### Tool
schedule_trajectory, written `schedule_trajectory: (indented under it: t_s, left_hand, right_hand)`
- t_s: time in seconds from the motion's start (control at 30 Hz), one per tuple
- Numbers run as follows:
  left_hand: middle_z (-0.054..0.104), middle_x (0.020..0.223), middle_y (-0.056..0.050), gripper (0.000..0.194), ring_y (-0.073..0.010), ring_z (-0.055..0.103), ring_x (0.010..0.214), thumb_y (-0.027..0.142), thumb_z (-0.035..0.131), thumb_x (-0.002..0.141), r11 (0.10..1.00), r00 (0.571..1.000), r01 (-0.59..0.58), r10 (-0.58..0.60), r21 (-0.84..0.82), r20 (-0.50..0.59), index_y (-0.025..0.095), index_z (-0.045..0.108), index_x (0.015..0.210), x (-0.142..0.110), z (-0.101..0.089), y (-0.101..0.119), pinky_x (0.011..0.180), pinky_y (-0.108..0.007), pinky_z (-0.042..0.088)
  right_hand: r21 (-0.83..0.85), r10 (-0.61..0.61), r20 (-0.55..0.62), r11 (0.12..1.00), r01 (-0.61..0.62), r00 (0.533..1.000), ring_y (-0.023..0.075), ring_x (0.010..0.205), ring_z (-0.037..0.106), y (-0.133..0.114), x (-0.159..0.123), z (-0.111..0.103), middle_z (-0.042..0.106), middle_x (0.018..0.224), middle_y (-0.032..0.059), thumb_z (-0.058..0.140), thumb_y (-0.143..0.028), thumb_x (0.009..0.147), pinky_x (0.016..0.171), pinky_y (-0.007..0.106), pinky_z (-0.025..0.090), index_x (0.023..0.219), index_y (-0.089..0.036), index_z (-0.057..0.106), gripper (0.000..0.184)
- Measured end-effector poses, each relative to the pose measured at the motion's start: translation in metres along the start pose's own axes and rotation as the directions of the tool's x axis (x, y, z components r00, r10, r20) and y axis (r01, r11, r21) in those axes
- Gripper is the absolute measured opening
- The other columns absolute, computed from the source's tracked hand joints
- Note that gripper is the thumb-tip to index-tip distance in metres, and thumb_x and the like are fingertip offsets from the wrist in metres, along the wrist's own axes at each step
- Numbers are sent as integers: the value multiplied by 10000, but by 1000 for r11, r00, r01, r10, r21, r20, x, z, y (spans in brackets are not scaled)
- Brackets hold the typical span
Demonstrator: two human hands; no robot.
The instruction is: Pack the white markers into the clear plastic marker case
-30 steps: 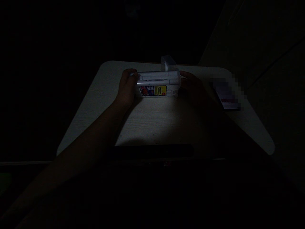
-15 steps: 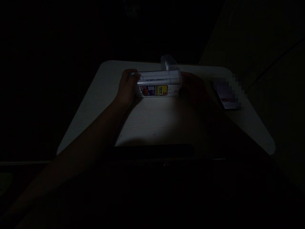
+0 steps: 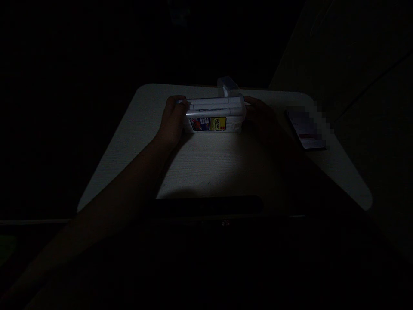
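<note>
A white, partly see-through plastic case (image 3: 209,113) stands on the far half of a small white table. Its front bears a blue and yellow label (image 3: 208,124), and a clear flap (image 3: 228,86) sticks up at the back right. My left hand (image 3: 173,116) is closed round the left end, its thumb over the top edge. At the right end, my right hand (image 3: 260,115) has its bent fingers against the case. That hand is in deep shadow, so its thumb and lower fingers hardly show. What lies inside the case cannot be made out.
A dark flat device with a lit, blurred screen (image 3: 305,129) lies at the right of the white table (image 3: 200,161). A dark bar (image 3: 206,205) runs along the near edge. A thin cable (image 3: 374,84) crosses the right background. Most surroundings are very dark.
My right fingers bent in at the case's right end half a second ago and are now stretched a little more toward it. My left hand and the case have stayed in place.
</note>
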State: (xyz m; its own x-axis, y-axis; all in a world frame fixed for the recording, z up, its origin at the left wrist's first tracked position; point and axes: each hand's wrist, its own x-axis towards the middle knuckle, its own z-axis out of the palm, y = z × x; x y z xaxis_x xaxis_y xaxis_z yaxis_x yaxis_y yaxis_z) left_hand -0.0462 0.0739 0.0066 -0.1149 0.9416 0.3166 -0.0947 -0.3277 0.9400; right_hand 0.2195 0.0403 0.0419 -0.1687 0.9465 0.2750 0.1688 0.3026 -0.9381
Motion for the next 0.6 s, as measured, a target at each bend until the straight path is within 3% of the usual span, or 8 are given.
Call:
schedule_trajectory:
  t_s: [0.13,0.33,0.6]
  left_hand:
    - [578,815,-28,368,-204,627,800,539,703,847,999,998,52,-52,9,-28,243,566,1019,3,-1,-3,621,-311,492]
    - [589,816,-31,408,-235,675,841,563,732,805,999,999,33,-33,15,26,252,574,1015,0,-1,0,624,-302,512]
    - [599,796,-25,329,-185,627,681,488,700,835,999,999,47,-47,26,-13,237,594,1020,-7,2,7,564,-279,486]
  right_hand:
    - [-23,-18,25,1000,18,1000,268,1205,673,-4,1,-1,791,1083,19,706,-513,862,1083,463,543,1146,-271,680,374]
    - [-1,0,11,1000,1,1000,282,1228,668,-2,1,-1,792,1101,28,700,-586,843,1046,463,561,1092,-283,714,392]
    - [-5,-2,-21,1000,2,1000,269,1229,655,-2,-1,0,788,1095,21,736,-588,801,1067,469,555,1091,-318,725,397]
